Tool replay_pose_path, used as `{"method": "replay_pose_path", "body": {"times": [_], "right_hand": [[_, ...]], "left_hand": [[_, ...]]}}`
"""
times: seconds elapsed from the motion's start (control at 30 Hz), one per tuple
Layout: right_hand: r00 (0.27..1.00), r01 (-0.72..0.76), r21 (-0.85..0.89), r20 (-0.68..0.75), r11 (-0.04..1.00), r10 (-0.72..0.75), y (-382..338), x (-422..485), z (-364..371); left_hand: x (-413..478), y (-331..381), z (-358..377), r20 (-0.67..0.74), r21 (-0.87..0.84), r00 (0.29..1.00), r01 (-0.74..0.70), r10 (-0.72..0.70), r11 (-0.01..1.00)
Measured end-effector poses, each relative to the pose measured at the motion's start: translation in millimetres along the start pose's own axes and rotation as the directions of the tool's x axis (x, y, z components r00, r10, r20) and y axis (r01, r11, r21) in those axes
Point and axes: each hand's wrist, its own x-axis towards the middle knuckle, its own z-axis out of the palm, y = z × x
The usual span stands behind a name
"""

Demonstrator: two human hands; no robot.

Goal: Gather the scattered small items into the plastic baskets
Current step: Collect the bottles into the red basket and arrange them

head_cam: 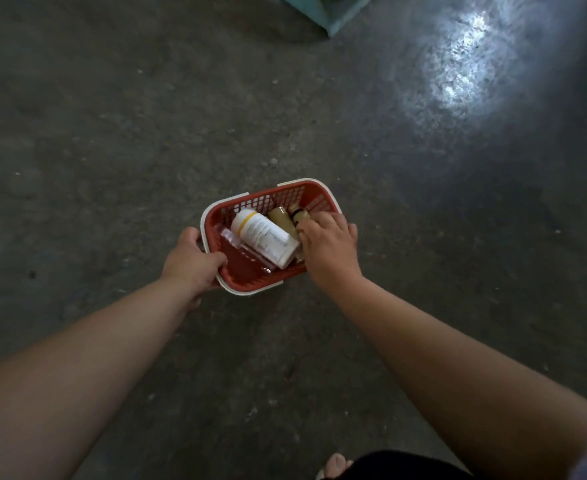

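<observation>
My left hand (189, 261) grips the near-left corner of the red basket (286, 196). The thumb is hooked over the white rim into the inside and the fingers are wrapped beneath, so the basket stays level and its mouth faces up for my other hand. It seems to be held above the concrete floor (112, 133) rather than resting on it, though I can't be sure.

My right hand (330, 247) reaches in over the right side with its fingers bent down onto a small dark-banded bottle (299, 214). I cannot tell whether they pinch it or only rest on it.

Already in the basket, a white pill bottle (264, 235) lies slantwise across the middle. A clear little bottle (236, 244) lies just beside it towards my left hand, and a tan bottle (280, 218) lies on its other side. They lie flat so they won't topple over the low mesh walls. I see no scattered items on the floor.
</observation>
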Motion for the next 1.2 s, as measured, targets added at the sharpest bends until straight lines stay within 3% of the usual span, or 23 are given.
{"method": "replay_pose_path", "body": {"times": [0.07,0.13,0.2,0.3,0.37,0.5,0.57,0.63,0.7,0.73,0.8,0.87,1.03,1.13,1.2], "right_hand": [[0.999,-0.048,0.205,0.023,0.978,0.045,-14,6,2],[0.976,-0.034,0.178,0.217,0.984,-0.005,-30,13,6],[0.95,0.02,0.091,0.308,0.996,-0.047,-43,15,11],[0.985,0.047,0.07,0.16,0.996,-0.058,-47,12,13],[0.998,-0.017,0.023,0.06,1.0,0.016,-41,10,11],[0.972,-0.201,-0.017,0.12,0.979,0.202,-30,14,8],[0.986,-0.124,-0.005,0.115,0.992,0.124,-34,17,4],[0.993,0.098,-0.026,0.071,0.995,-0.096,-48,17,4],[0.949,0.271,-0.055,0.183,0.961,-0.257,-65,16,6],[0.927,0.287,-0.063,0.272,0.956,-0.26,-73,15,7],[0.872,0.252,-0.122,0.46,0.96,-0.17,-85,15,12],[0.827,0.222,-0.18,0.555,0.958,-0.088,-90,17,15],[0.87,0.256,-0.163,0.468,0.953,-0.153,-97,14,20],[0.953,0.116,-0.083,0.291,0.99,-0.087,-94,14,23],[0.96,0.038,-0.101,0.28,0.994,-0.008,-88,17,25]], "left_hand": [[0,0,-7,-0.003,0.033,1.0,-0.011,0.011,0.999],[-1,1,-11,0.014,0.029,1.0,-0.007,0.007,1.0],[-1,2,-15,0.022,0.024,1.0,-0.002,0.001,1.0],[-3,5,-20,-0.014,0.056,1.0,-0.014,0.015,0.998],[-4,6,-24,-0.047,0.057,0.999,-0.002,0.004,0.998],[-5,7,-30,-0.045,0.013,0.999,0.018,-0.017,1.0],[-5,7,-31,-0.03,0.013,0.999,0.018,-0.018,1.0],[-6,7,-30,-0.012,0.026,1.0,0.015,-0.015,1.0],[-8,8,-30,0.005,0.042,1.0,0.004,-0.004,0.999],[-8,9,-29,0.017,0.051,1.0,-0.003,0.002,0.999],[-9,9,-30,0.039,0.081,0.999,-0.014,0.01,0.997],[-11,9,-29,0.062,0.109,0.998,-0.024,0.017,0.994],[-12,5,-36,0.035,0.171,0.999,-0.027,0.021,0.985],[-6,4,-46,-0.029,0.188,0.999,-0.008,0.013,0.982],[-3,3,-53,-0.044,0.146,0.999,0.017,-0.011,0.989]]}}
